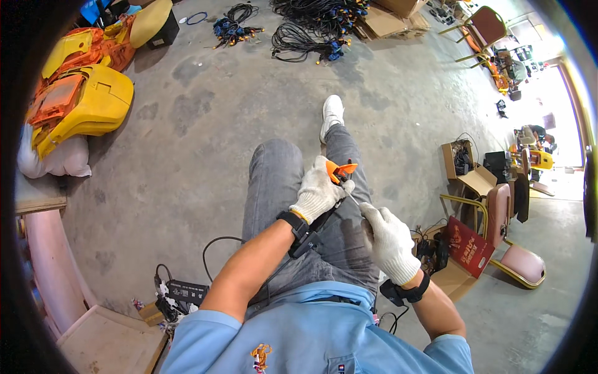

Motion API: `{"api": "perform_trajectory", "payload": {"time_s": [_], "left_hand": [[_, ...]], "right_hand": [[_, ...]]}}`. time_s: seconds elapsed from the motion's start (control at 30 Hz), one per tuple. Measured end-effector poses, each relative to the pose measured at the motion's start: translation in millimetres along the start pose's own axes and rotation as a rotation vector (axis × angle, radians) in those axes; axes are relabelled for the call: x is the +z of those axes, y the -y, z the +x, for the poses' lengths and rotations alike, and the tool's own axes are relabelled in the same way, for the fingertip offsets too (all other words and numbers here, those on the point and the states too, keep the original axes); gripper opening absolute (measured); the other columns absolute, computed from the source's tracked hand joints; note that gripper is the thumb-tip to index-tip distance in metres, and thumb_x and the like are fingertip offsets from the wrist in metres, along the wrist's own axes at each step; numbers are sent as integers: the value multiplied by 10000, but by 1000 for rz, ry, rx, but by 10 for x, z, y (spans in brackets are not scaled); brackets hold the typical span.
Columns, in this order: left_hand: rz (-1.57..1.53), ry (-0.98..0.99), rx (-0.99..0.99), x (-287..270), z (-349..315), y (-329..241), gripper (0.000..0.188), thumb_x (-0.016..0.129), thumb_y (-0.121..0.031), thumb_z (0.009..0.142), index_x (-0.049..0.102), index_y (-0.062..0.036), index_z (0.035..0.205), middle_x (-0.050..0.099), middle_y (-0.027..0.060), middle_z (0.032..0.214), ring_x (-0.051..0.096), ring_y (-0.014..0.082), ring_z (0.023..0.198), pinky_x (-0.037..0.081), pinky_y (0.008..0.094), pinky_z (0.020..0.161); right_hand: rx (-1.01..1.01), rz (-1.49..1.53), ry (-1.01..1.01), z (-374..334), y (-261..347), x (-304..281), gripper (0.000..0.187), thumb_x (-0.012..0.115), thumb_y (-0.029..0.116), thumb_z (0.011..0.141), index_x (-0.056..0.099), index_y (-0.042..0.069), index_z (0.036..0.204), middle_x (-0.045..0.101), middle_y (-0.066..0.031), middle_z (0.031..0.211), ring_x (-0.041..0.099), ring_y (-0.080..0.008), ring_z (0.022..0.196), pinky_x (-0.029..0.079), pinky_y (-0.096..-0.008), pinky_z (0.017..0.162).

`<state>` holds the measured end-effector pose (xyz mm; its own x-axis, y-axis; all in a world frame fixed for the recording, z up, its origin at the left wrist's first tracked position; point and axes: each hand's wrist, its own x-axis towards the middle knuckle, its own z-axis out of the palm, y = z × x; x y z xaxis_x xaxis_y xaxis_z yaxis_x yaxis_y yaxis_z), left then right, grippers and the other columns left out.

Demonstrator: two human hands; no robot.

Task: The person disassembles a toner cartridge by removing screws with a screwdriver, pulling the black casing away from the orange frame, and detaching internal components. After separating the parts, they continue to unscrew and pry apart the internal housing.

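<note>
My left hand [316, 192], in a white knit glove, is closed around a small orange and black part [340, 169] above my legs. Its orange end flares out past the fingers, while much of the black portion is hidden by the glove. My right hand [389, 240], gloved the same way, grips a tool with a thin metal shaft [354, 201], which looks like a screwdriver. The handle is covered by my fingers. The shaft reaches up and left to the part near my left fingertips; whether its tip sits in the part cannot be made out.
Yellow and orange plastic shells [93, 103] are piled at the left. Bundled black cables [305, 40] lie on the floor ahead, beside flattened cardboard [383, 25]. On the right stand an open box of cables [450, 162], a chair [498, 212] and a red box [467, 246].
</note>
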<state>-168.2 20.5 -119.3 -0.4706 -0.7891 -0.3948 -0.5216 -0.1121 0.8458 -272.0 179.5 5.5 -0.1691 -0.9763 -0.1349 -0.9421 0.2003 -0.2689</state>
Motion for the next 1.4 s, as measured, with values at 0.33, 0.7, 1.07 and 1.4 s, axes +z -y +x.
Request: {"api": "perform_trajectory", "payload": {"time_s": [0.33, 0.7, 1.07, 1.4], "left_hand": [[-18, -57, 66, 68, 19, 32, 645, 942, -370, 746, 574, -38, 1158, 701, 146, 940, 710, 339, 880, 584, 437, 831], [-112, -84, 87, 78, -32, 117, 576, 900, -317, 764, 581, -17, 1138, 691, 137, 957, 693, 267, 870, 584, 405, 829], [-82, -58, 19, 201, 56, 208, 666, 924, -373, 714, 563, -17, 1146, 683, 190, 1056, 684, 370, 952, 567, 462, 874], [-128, -78, 105, 163, 2, 49, 616, 898, -341, 761, 576, -7, 1166, 704, 166, 992, 703, 314, 891, 582, 432, 828]], "right_hand": [[789, 1365, 278, 129, -203, -177, 429, 668, 149, 999, 624, 7, 1401, 706, -21, 984, 602, -49, 725, 502, -215, 621], [15, 150, -83, -70, 44, -159, 378, 708, 142, 958, 652, 74, 1325, 682, -192, 1074, 697, -404, 954, 572, -478, 824], [51, 43, 34, -95, -52, 80, 503, 710, 149, 954, 567, 103, 1434, 654, -184, 1019, 700, -382, 870, 572, -489, 756], [634, 1134, 273, 33, -205, -112, 422, 699, 174, 946, 633, -37, 1305, 725, -117, 975, 717, -236, 922, 576, -408, 849]]}}
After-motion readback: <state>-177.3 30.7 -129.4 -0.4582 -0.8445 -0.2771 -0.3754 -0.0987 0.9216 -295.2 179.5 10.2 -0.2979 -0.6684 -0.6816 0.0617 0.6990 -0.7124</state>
